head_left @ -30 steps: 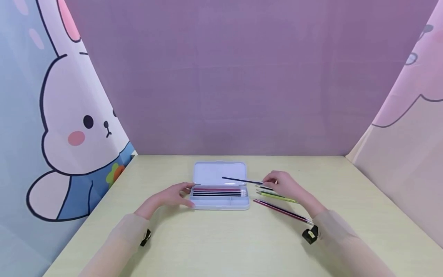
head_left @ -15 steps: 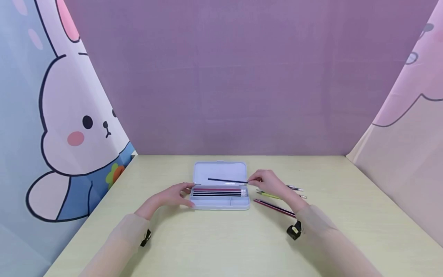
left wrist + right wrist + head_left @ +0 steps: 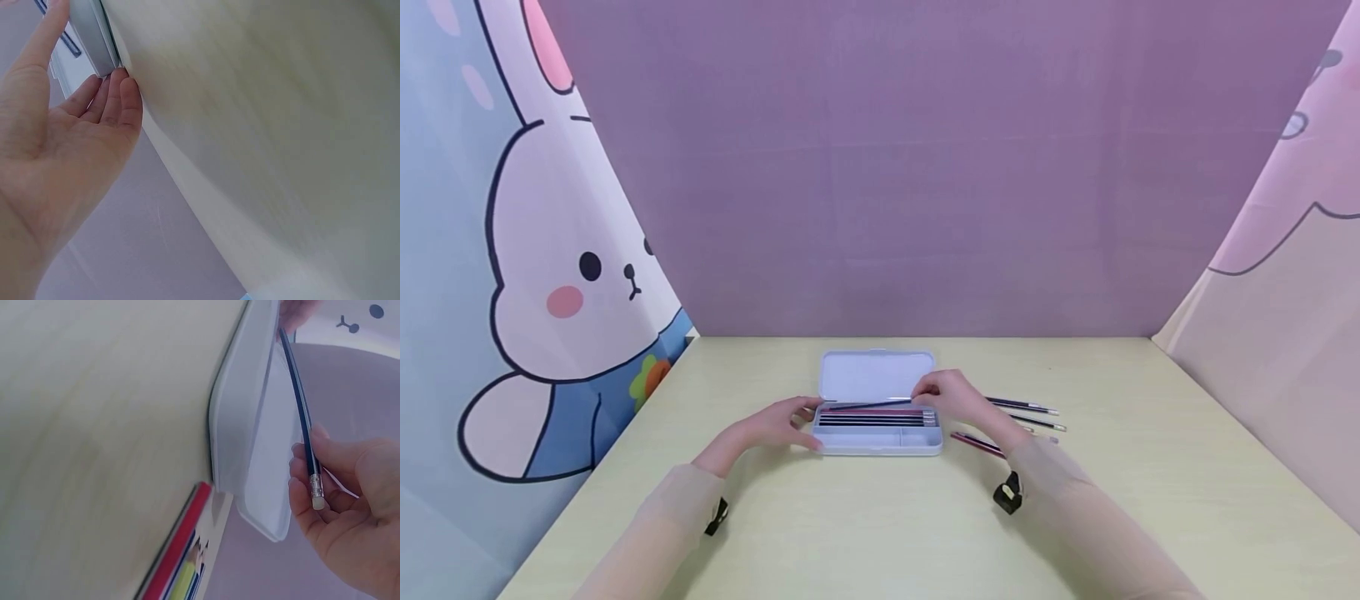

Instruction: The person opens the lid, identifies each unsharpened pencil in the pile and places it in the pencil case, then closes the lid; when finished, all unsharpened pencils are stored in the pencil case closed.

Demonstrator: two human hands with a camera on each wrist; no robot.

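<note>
A white pencil case (image 3: 861, 450) lies with its lid (image 3: 876, 373) tipped back. Several dark and red pencils (image 3: 872, 420) lie side by side in its rear compartment; the narrower front compartments show no pencils. My left hand (image 3: 777, 423) holds the case's left end, thumb at the front corner and fingers at the back; in the left wrist view the fingertips touch the case corner (image 3: 94, 37). My right hand (image 3: 951, 395) pinches a dark pencil (image 3: 302, 403) near its white eraser. That pencil hangs lengthwise over the rear compartment, slightly tilted, its far end near my left fingers.
Right of the case lie several loose pencils: dark ones (image 3: 1022, 406), a red one (image 3: 981, 446) and a yellow-green one (image 3: 183, 581), partly behind my right forearm. The pale table (image 3: 850, 525) ends at a purple backdrop (image 3: 880, 167). A black device (image 3: 1007, 493) sits at my right wrist.
My right hand has moved left with the dark pencil, from beside the case to over its right end, and the pencil has come down toward the rear compartment. My left hand stays put.
</note>
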